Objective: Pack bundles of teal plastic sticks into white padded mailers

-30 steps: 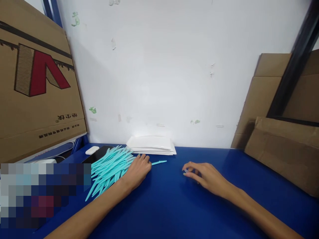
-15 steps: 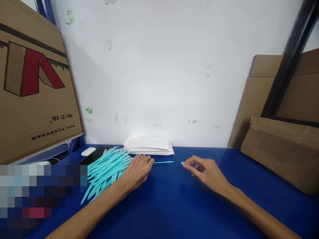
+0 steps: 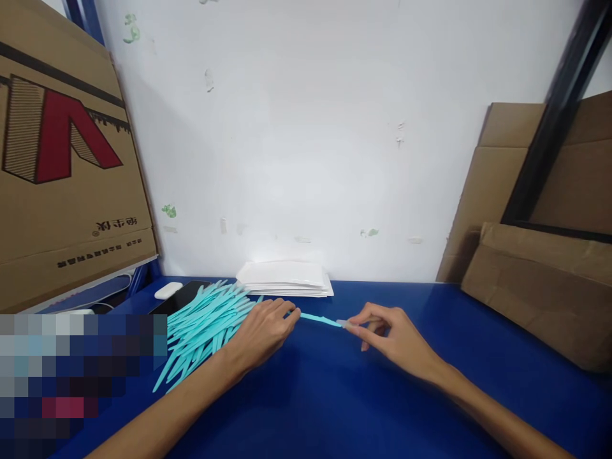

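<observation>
My left hand [image 3: 275,325] is closed on one end of a slim turquoise eyebrow razor [image 3: 321,319], which points right over the table. My fingers hide its left part. Thumb and index finger of my right hand [image 3: 389,331] pinch a small translucent cap [image 3: 342,324] at the razor's right end. The two meet there; how far the cap covers the tip I cannot tell. Beside and behind my left hand lies a loose heap of similar turquoise razors [image 3: 205,325], some with whitish translucent ends.
Against the white wall lies a stack of white sheets or envelopes [image 3: 284,279]. A dark phone [image 3: 184,296] and a white earbud case [image 3: 168,291] sit left of it, behind the heap. Cardboard [image 3: 540,293] stands on the right, a large carton [image 3: 76,159] on the left.
The razor's free end has swung toward me and its broader side shows. My right hand has moved slightly left, bringing the cap from a gap to the razor's end.
</observation>
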`<state>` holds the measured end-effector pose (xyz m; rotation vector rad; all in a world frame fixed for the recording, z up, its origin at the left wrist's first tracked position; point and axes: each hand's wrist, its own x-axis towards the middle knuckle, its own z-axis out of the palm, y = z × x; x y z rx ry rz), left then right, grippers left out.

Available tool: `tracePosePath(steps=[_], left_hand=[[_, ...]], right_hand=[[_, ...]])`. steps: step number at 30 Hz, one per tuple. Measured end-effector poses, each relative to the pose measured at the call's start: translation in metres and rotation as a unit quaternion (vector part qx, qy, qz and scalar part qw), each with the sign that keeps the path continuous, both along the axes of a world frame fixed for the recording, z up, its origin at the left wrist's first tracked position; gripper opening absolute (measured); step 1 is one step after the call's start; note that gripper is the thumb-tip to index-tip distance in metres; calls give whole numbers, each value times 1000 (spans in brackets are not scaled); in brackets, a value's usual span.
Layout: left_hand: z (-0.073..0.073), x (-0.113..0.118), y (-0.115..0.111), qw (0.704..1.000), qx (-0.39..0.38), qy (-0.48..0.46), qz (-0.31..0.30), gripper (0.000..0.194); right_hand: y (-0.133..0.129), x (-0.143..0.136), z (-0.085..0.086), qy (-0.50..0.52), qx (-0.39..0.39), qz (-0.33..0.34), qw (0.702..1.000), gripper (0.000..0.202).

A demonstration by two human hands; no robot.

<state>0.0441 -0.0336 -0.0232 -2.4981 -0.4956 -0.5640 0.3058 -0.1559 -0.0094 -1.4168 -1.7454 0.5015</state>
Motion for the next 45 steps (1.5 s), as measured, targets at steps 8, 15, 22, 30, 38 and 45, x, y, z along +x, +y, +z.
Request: tracePosePath(steps=[8,15,22,30,38,45], left_hand=[[-1,-1,-2,999,34,-31,-24,17],[-3,4,-11,992,78,-25,-100,17],[-1,5,-20,986,96,-47,-131,18],[0,4,-23,987,94,-39,-122,22],[14,7,-26,999,29,21,-10,28],[59,-37,10,948,-71,-50,306,26]], right_hand=[[1,-4,-4,26,-8,10,1000,34],[1,-6,-10,48,-24,29,998,34],[1,-5,-13,68,-34,53,996,35],[0,-7,-16,66,-38,55,996,31],[12,-2,-16,81,-66,32,994,44],[19,9,-21,51,-63,20,997,48]])
